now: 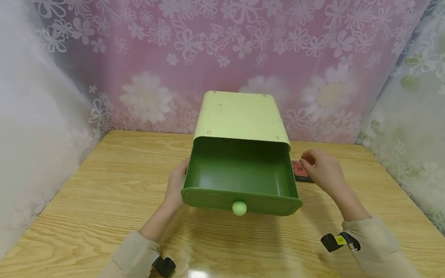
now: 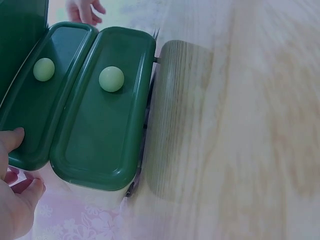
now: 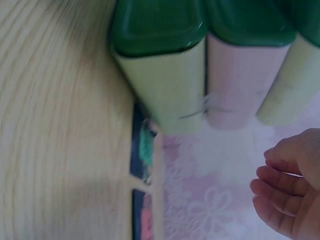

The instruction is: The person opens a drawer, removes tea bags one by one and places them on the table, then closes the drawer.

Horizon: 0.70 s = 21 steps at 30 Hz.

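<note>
- Pink, flower-printed cloth [image 1: 244, 34] hangs behind a wood-grain counter [image 1: 108, 200]; paler printed cloth [image 1: 434, 109] runs along the right edge.
- Left hand [image 1: 175, 185]: its grip is closed partway around the left side of the drawer unit [image 1: 243, 114], one digit on a green front, others by the side wall.
- Right hand [image 1: 325, 171]: its grip is loosely curled, with nothing visible in it, hovering off the unit's right side.
- Drawer unit: upright, between the counter's left and right edges and toward the far edge, its top pale yellow.
- Top drawer [image 1: 240, 167]: pulled well out toward the near edge, with a pale green knob [image 1: 239, 208] on its front.
- Two lower drawers [image 2: 95, 130]: pushed in, each with a round knob.
- Red-faced thing [image 1: 301, 170], dark-edged: beyond the unit's right side, toward the far edge; a similar green-faced thing [image 3: 146, 147] is near it.
- Sleeves [image 1: 373, 237]: beige, a black device [image 1: 332, 242] at each wrist.
</note>
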{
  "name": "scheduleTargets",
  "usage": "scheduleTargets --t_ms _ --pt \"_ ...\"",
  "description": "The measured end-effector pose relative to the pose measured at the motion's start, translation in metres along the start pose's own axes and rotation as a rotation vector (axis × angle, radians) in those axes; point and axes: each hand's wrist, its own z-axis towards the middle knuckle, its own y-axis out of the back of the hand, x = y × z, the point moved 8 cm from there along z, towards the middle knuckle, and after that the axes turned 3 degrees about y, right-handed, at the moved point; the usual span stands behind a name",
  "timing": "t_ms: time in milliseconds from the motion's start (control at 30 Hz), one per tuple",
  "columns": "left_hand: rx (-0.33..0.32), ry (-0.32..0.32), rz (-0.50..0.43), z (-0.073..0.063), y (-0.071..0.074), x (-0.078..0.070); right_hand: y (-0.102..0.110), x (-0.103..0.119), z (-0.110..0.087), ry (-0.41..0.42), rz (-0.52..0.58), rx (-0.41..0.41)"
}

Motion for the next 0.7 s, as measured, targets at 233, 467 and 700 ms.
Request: scheduleTargets --t_ms 233,467,700 --pt "-0.005 -0.008 0.008 0.000 0.000 0.000 0.015 0.019 -0.010 0.007 0.024 -0.068" --pt "0.003 -0.006 -0.014 0.000 -0.001 0.002 0.029 0.042 -0.025 0.078 0.075 -0.215" --pt "0.004 -0.046 -0.018 0.000 0.000 0.001 0.049 0.060 -0.038 0.144 0.117 -0.366"
